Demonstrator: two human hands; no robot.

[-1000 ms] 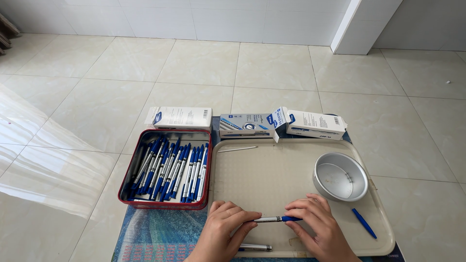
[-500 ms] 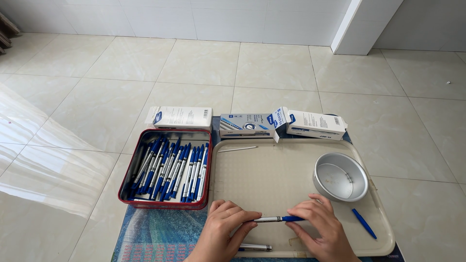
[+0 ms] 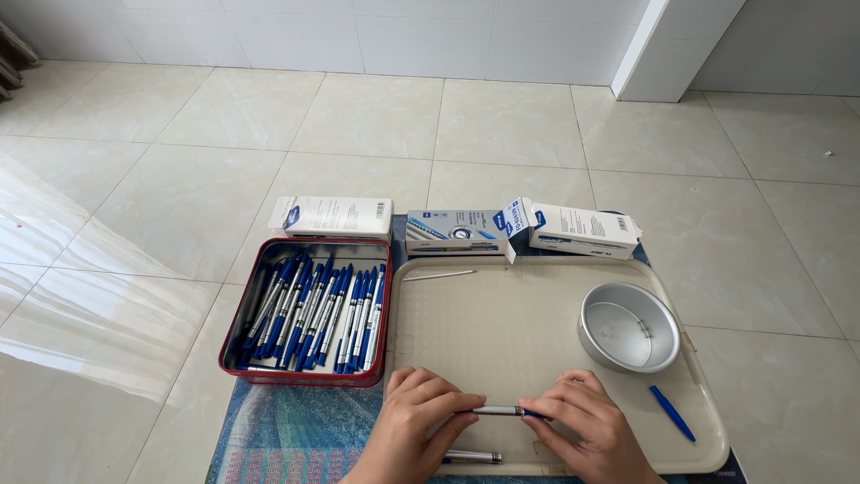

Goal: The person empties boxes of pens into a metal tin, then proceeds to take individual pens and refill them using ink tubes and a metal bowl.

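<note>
A silver pen is pinched at its left end by the left hand, low over the near edge of the beige tray. Half a second ago its blue cap stood clear of the right hand; now that hand is closed in on it, fingertips pressed together, only a blue sliver being seen. The cap is judged nearly seated. A second silver barrel lies on the tray below, a loose blue cap at the tray's right, and the red tin of pens left of the tray.
</note>
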